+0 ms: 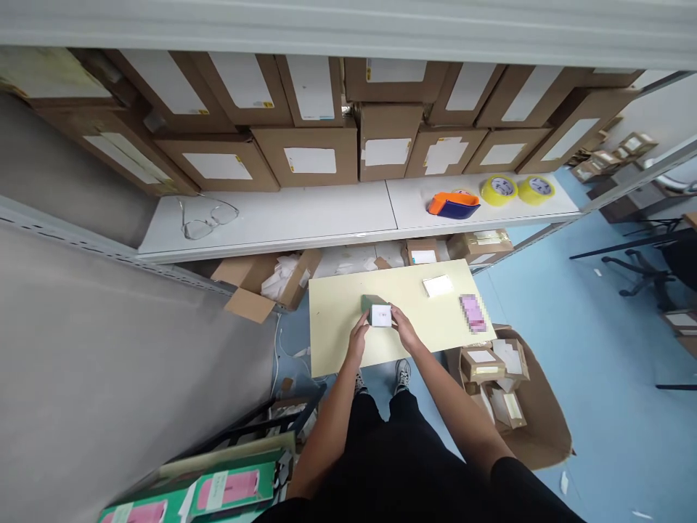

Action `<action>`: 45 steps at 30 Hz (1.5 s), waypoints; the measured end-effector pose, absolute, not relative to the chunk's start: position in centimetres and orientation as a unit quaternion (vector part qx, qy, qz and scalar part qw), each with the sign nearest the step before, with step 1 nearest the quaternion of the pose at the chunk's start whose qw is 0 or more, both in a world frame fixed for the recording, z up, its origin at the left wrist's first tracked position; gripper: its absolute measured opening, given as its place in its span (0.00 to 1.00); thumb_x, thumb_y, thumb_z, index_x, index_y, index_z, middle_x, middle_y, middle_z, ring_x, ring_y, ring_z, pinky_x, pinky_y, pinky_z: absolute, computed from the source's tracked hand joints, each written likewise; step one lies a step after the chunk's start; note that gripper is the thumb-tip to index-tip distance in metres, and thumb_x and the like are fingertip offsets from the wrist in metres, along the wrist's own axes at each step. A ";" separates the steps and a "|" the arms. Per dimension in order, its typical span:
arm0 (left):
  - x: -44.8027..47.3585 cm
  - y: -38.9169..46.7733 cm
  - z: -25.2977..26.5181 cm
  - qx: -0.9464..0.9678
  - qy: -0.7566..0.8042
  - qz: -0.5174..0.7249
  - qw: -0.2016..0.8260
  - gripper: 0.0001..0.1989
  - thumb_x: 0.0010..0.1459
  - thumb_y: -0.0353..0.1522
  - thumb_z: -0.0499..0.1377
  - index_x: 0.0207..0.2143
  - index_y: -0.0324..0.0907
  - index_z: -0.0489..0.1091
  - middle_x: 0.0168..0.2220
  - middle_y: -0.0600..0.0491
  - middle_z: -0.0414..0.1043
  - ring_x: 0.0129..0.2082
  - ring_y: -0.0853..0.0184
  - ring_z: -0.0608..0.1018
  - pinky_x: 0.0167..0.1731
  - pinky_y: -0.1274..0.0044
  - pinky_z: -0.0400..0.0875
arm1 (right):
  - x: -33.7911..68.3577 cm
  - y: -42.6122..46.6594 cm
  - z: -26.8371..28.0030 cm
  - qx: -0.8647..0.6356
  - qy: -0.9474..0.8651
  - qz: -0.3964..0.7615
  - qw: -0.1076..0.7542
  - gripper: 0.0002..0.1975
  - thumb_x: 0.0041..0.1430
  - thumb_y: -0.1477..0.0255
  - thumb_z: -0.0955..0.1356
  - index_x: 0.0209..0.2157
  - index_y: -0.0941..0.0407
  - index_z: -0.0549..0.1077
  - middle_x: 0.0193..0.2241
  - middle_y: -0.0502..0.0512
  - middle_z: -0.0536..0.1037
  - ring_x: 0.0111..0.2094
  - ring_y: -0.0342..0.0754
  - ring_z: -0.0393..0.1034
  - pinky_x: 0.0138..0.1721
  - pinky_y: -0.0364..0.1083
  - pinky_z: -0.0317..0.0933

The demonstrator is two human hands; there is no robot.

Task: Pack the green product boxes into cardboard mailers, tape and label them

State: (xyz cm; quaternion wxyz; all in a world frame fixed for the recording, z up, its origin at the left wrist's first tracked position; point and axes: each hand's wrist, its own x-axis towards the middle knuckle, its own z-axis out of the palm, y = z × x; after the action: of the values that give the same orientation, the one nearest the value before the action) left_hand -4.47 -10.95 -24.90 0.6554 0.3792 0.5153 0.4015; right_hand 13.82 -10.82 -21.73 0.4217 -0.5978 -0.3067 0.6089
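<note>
A small box (pixel 375 300), green on its long side with a white label (pixel 381 315) on the end facing me, is between my two hands at the front half of the pale yellow table (pixel 337 290). My left hand (pixel 357 338) grips its left side, fingers against the edge. From the right, my right hand (pixel 404 328) holds the opposite side with its fingertips. I cannot tell whether the box rests on the table or is slightly lifted. Further right on the tabletop lie a white card-like stack (pixel 438 285) and a pink, blurred rectangular item (pixel 473 313).
A white shelf (pixel 305 218) behind the table carries brown cartons (pixel 310 161), glasses (pixel 204 221), an orange-blue tape dispenser (pixel 454 205) and yellow tape rolls (pixel 499 189). A large carton (pixel 544 421) with small boxes stands at right; an open carton (pixel 253 287) sits left. Green-pink packages (pixel 229 490) lie lower left.
</note>
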 end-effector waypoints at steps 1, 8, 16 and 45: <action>-4.4 -10.5 -24.7 0.392 0.512 0.400 0.651 0.31 0.61 0.36 0.56 0.67 0.44 0.66 0.71 0.51 0.61 0.72 0.53 0.59 0.70 0.64 0.53 | 13.7 -10.5 -21.5 -0.600 -0.312 0.606 0.420 0.31 0.65 0.46 0.63 0.63 0.44 0.70 0.65 0.53 0.71 0.64 0.57 0.65 0.61 0.56 0.62; -4.9 -7.6 -23.5 0.494 0.557 0.349 0.568 0.41 0.59 0.31 0.60 0.73 0.47 0.52 0.69 0.45 0.64 0.66 0.55 0.69 0.64 0.64 0.65 | 11.8 -8.4 -22.0 -0.609 -0.343 0.591 0.402 0.30 0.62 0.49 0.67 0.62 0.43 0.71 0.64 0.52 0.72 0.63 0.58 0.66 0.60 0.59 0.64; -6.8 -3.2 -17.4 0.747 0.528 0.181 0.361 0.30 0.54 0.27 0.65 0.61 0.47 0.74 0.68 0.48 0.65 0.67 0.55 0.67 0.66 0.66 0.62 | 11.8 -7.6 -22.5 -0.601 -0.424 0.544 0.403 0.32 0.59 0.54 0.69 0.63 0.49 0.70 0.61 0.57 0.74 0.60 0.59 0.70 0.62 0.59 0.63; -4.8 -0.4 -18.6 0.553 0.550 0.302 0.549 0.15 0.56 0.27 0.58 0.42 0.44 0.82 0.48 0.49 0.83 0.52 0.58 0.80 0.59 0.65 0.70 | 11.4 -6.6 -19.2 -0.735 -0.473 0.407 0.265 0.38 0.48 0.67 0.77 0.62 0.51 0.67 0.45 0.58 0.82 0.47 0.58 0.78 0.52 0.54 0.67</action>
State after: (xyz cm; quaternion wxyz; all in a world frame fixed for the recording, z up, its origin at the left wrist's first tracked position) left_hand -4.76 -0.41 -18.62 0.5485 0.5528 0.5497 0.3024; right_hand 11.37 -6.60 -19.18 0.2649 -0.7348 -0.4735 0.4071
